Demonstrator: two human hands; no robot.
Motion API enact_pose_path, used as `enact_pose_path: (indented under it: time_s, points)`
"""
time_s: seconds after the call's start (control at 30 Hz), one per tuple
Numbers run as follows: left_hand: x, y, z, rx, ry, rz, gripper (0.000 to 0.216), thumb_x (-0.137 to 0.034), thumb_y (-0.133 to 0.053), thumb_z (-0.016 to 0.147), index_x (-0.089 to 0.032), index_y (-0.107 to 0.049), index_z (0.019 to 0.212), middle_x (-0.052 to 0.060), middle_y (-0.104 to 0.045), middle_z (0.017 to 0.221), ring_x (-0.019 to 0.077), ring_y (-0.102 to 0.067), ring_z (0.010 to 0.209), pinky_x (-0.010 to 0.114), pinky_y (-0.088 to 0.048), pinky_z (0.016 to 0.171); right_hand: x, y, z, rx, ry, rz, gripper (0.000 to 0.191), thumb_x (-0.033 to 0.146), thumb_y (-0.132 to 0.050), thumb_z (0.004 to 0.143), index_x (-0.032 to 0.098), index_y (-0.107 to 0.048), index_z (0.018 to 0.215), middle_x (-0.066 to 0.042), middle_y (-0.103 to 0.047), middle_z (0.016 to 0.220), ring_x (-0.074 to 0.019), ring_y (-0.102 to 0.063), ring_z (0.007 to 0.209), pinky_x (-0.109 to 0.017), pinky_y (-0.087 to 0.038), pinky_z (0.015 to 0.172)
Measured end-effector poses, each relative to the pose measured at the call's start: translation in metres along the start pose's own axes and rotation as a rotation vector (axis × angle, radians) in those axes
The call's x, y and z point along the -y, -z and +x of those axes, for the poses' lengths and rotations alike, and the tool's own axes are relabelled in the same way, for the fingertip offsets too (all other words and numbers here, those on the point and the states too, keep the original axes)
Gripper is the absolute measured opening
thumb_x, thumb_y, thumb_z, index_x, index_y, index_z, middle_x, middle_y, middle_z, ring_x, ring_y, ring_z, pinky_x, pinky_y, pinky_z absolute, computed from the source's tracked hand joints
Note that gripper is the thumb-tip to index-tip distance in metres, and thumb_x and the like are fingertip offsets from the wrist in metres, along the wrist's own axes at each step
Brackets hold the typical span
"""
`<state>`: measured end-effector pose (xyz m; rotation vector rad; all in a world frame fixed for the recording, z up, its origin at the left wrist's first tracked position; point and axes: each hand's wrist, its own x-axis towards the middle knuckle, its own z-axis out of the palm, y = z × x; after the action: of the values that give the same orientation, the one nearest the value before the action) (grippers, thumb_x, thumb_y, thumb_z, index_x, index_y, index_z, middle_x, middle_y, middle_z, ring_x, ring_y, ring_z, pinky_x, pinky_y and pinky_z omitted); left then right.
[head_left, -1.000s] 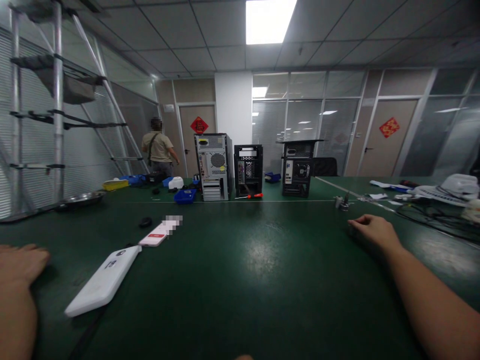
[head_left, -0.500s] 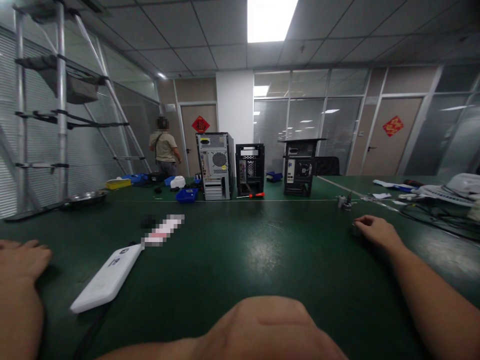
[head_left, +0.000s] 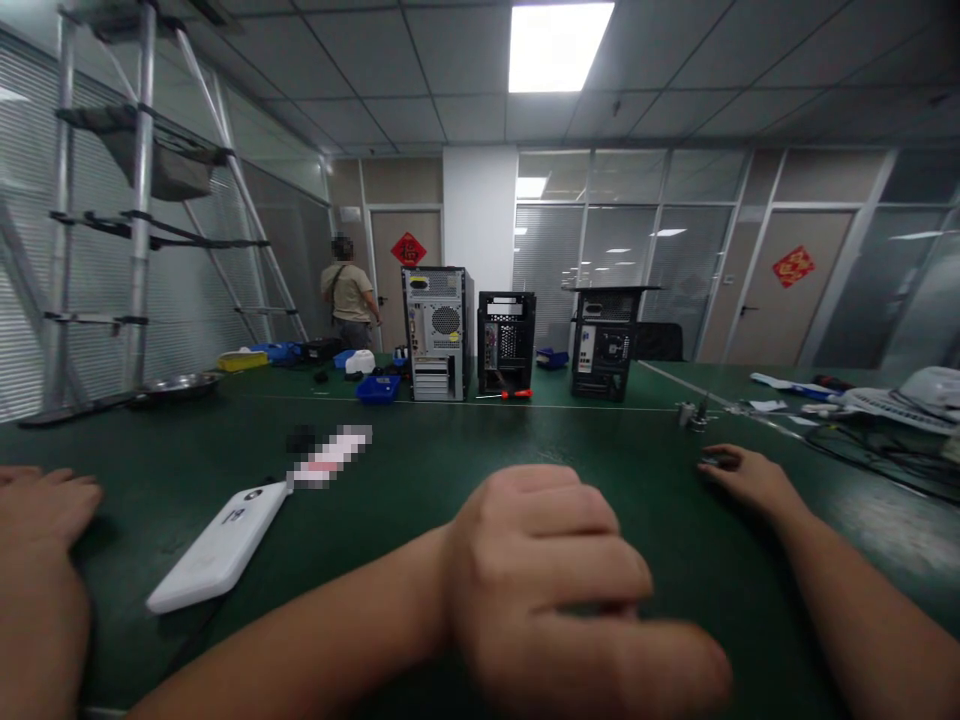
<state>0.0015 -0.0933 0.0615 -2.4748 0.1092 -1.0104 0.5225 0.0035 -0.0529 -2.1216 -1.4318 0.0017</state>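
My left hand (head_left: 555,575) comes in from the lower left and hangs close before me, its back turned up. Its fingers are curled in and the thumb points right; whatever it may hold is hidden. On the right, my right hand (head_left: 754,482) is low over the green tabletop (head_left: 390,520), thumb and fingers bent round a small dark-grey piece (head_left: 721,461) whose kind I cannot tell. Just beyond it stand several small metal parts (head_left: 691,415). A white flat device (head_left: 221,550) with a cord lies left of my left forearm.
Another person's hand (head_left: 49,505) rests at the left edge. Three computer cases (head_left: 439,330) stand across the table, with a red-handled screwdriver (head_left: 517,394) and a blue tray (head_left: 377,389). Cables (head_left: 862,450) lie right. A ladder (head_left: 142,210) and a person (head_left: 350,295) are behind.
My left hand has risen from the bottom edge into the middle of the view. My right hand stays near its place, its fingers slightly shifted. The view has tilted a little.
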Motion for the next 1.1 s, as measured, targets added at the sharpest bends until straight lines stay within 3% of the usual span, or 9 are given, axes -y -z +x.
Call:
enact_pose_path:
  time_s: [0.07, 0.13, 0.3, 0.37, 0.43, 0.57, 0.67, 0.87, 1.1]
  points:
    - [0.006, -0.004, 0.003, -0.024, -0.047, -0.005, 0.021, -0.033, -0.048, 0.094, -0.022, -0.066, 0.095, 0.003, -0.062, 0.072, 0.0165, -0.055, 0.068, 0.032, -0.045, 0.062, 0.005, -0.003, -0.003, -0.002, 0.033, 0.025, 0.053, 0.052, -0.062, 0.077, 0.021, -0.069, 0.12, -0.012, -0.074, 0.107, -0.0295, -0.068, 0.101, -0.039, -0.049, 0.085]
    - [0.022, -0.02, -0.009, 0.048, 0.082, 0.039, 0.019, -0.026, -0.046, 0.09, -0.018, -0.064, 0.091, 0.004, -0.061, 0.069, 0.0169, -0.053, 0.064, 0.032, -0.044, 0.062, 0.02, -0.005, -0.007, 0.006, 0.081, 0.051, 0.052, 0.049, -0.06, 0.08, 0.021, -0.067, 0.124, -0.012, -0.072, 0.11, -0.0291, -0.067, 0.104, -0.041, -0.049, 0.09]
    - [0.057, -0.07, -0.067, 0.463, 0.749, 0.019, 0.022, -0.029, -0.05, 0.09, -0.017, -0.066, 0.099, 0.009, -0.067, 0.079, 0.0218, -0.061, 0.074, 0.033, -0.045, 0.07, 0.1, -0.011, -0.032, 0.045, 0.375, 0.121, 0.045, 0.04, -0.056, 0.087, 0.021, -0.068, 0.127, -0.013, -0.065, 0.123, -0.0257, -0.063, 0.108, -0.039, -0.048, 0.098]
    - [0.062, -0.079, -0.08, 0.476, 1.024, -0.046, 0.027, -0.035, -0.046, 0.095, -0.019, -0.067, 0.1, 0.009, -0.069, 0.083, 0.0219, -0.063, 0.075, 0.032, -0.044, 0.069, 0.143, -0.016, -0.051, 0.093, 0.532, 0.163, 0.043, 0.04, -0.055, 0.09, 0.023, -0.068, 0.127, -0.011, -0.064, 0.123, -0.0245, -0.063, 0.107, -0.04, -0.049, 0.097]
    - [0.062, -0.083, -0.084, 0.435, 1.17, -0.126, 0.036, -0.043, -0.041, 0.099, -0.019, -0.068, 0.099, 0.009, -0.07, 0.085, 0.0211, -0.064, 0.076, 0.03, -0.042, 0.066, 0.183, -0.023, -0.075, 0.164, 0.687, 0.198, 0.039, 0.038, -0.056, 0.09, 0.025, -0.069, 0.125, -0.009, -0.065, 0.121, -0.0239, -0.063, 0.107, -0.041, -0.049, 0.097]
    - [0.052, -0.088, -0.077, 0.42, 1.071, -0.291, 0.043, -0.049, -0.038, 0.101, -0.019, -0.068, 0.095, 0.006, -0.069, 0.082, 0.019, -0.063, 0.075, 0.027, -0.038, 0.064, 0.245, -0.034, -0.123, 0.224, 0.898, 0.204, 0.033, 0.031, -0.06, 0.089, 0.027, -0.071, 0.12, -0.007, -0.066, 0.117, -0.0206, -0.063, 0.106, -0.037, -0.049, 0.096]
    - [0.041, -0.09, -0.072, 0.409, 0.968, -0.377, 0.039, -0.045, -0.038, 0.101, -0.019, -0.066, 0.096, 0.006, -0.07, 0.086, 0.0188, -0.063, 0.078, 0.027, -0.04, 0.069, 0.265, -0.037, -0.146, 0.237, 1.008, 0.214, 0.031, 0.028, -0.06, 0.09, 0.026, -0.067, 0.12, -0.006, -0.066, 0.116, -0.0185, -0.063, 0.104, -0.033, -0.05, 0.094]
    - [0.035, -0.088, -0.068, 0.433, 0.999, -0.362, 0.04, -0.043, -0.036, 0.102, -0.019, -0.066, 0.091, 0.006, -0.069, 0.083, 0.0193, -0.063, 0.075, 0.027, -0.04, 0.068, 0.265, -0.039, -0.154, 0.26, 0.982, 0.195, 0.035, 0.029, -0.063, 0.087, 0.023, -0.056, 0.121, -0.007, -0.067, 0.113, -0.0206, -0.064, 0.102, -0.035, -0.05, 0.089]
    - [0.041, -0.089, -0.071, 0.418, 0.971, -0.347, 0.036, -0.039, -0.037, 0.101, -0.019, -0.067, 0.093, 0.006, -0.07, 0.086, 0.0193, -0.063, 0.077, 0.027, -0.04, 0.07, 0.26, -0.047, -0.147, 0.332, 0.995, 0.197, 0.045, 0.02, -0.057, 0.088, 0.023, -0.044, 0.132, -0.009, -0.062, 0.125, -0.0219, -0.059, 0.115, -0.038, -0.046, 0.1]
